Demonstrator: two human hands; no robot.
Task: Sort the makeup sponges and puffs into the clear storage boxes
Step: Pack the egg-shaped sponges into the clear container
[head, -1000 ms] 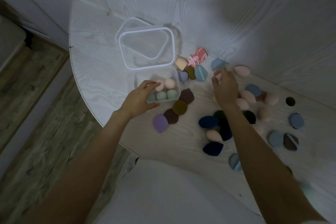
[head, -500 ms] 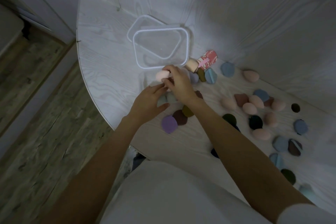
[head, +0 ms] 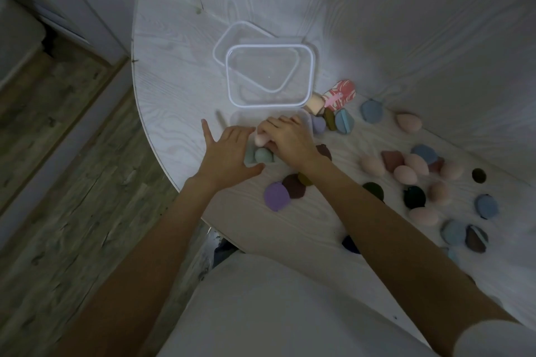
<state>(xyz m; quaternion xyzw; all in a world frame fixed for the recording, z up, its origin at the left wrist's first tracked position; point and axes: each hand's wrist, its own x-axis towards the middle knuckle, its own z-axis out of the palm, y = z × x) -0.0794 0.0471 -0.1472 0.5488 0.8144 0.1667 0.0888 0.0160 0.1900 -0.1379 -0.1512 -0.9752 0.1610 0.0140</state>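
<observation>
A small clear box (head: 242, 117) sits near the table's left edge, mostly covered by both hands. Green egg sponges (head: 262, 155) show inside it. My right hand (head: 285, 142) reaches into the box with fingers curled round a pink egg sponge (head: 260, 138). My left hand (head: 226, 152) lies over the box's left side, fingers spread and straight. A larger clear box (head: 311, 72) stands empty behind, with a lid (head: 220, 43) under it. Several pink sponges (head: 404, 174) and flat puffs, such as a purple one (head: 276, 196), lie scattered to the right.
A pink-patterned sponge (head: 340, 94) and a beige one (head: 314, 103) lie by the larger box. Dark puffs (head: 414, 196) and blue puffs (head: 487, 206) spread toward the right wall. The table's curved edge (head: 162, 159) drops to a wood floor on the left.
My right hand picked a pink sponge from the pile on the right, carried it left, and lowered it into the small box. My left hand stayed at the box.
</observation>
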